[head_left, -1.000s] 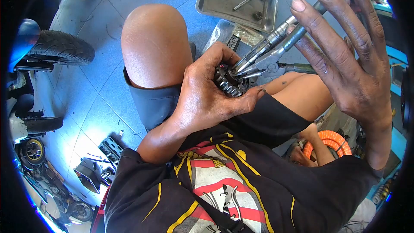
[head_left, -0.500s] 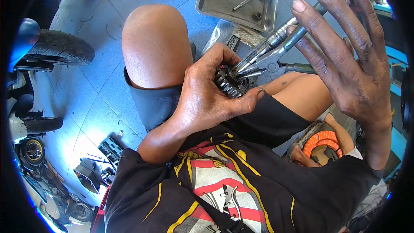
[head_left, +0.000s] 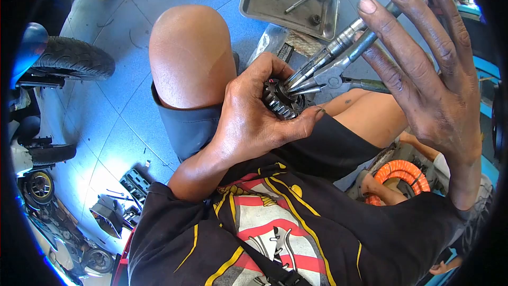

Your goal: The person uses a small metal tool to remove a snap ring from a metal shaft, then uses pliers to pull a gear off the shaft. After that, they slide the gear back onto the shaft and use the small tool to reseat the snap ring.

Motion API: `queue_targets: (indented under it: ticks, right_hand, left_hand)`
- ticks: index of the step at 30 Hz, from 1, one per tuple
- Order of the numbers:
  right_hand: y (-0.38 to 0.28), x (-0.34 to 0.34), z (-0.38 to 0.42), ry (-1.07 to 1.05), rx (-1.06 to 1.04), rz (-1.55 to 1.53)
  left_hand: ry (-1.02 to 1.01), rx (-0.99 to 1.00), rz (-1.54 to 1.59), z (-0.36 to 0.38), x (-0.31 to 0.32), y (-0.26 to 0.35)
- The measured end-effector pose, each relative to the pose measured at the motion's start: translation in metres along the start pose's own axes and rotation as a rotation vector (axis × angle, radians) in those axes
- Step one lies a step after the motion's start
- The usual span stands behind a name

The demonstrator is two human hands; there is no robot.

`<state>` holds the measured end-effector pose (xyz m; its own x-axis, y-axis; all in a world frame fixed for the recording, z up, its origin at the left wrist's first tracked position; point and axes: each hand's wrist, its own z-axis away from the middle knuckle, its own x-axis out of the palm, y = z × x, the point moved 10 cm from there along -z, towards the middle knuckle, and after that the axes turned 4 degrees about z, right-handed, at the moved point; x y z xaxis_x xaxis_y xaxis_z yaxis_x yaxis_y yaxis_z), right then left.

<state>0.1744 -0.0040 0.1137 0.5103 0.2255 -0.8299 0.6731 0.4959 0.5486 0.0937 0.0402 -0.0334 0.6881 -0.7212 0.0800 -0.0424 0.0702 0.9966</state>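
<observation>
My left hand (head_left: 246, 111) is wrapped around a dark toothed gear (head_left: 283, 100), thumb and fingers along its edge. My right hand (head_left: 426, 74) holds a pair of pliers (head_left: 334, 80), its fingers stretched over the green-grey handles and the thumb mostly hidden. Beside the pliers, a slim metal tool with a ridged barrel (head_left: 338, 45) runs from under the right fingers toward the gear. The tips of pliers and tool meet at the gear's centre; exactly what they touch there is too small to tell.
A metal tray (head_left: 243, 8) with gears and a shaft lies on the tiled floor (head_left: 132, 63). Near it is a plastic bag (head_left: 270, 39). Motorcycle wheels (head_left: 79, 63) stand at left. A co-worker's hand (head_left: 383, 189) is by an orange coil (head_left: 407, 172) at lower right.
My hands, the gear and the pliers have hardly moved. At lower right the co-worker's arms have shifted around the orange coil, and another person's hand now shows near the bottom right edge.
</observation>
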Motion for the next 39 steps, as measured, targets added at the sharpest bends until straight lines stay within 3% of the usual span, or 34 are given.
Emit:
queue_targets:
  ticks: [19, 27, 39]
  right_hand:
    - [-0.002, 0.000, -0.001, 0.008, -0.013, -0.019]
    - [-0.006, -0.003, -0.008, -0.024, 0.013, -0.034]
    - [-0.007, 0.001, -0.017, -0.063, -0.015, -0.132]
  left_hand:
    - [-0.017, -0.075, 0.069, 0.001, 0.003, -0.006]
    - [0.023, 0.034, -0.017, 0.001, -0.001, -0.002]
    - [0.048, -0.037, -0.063, 0.006, -0.001, -0.006]
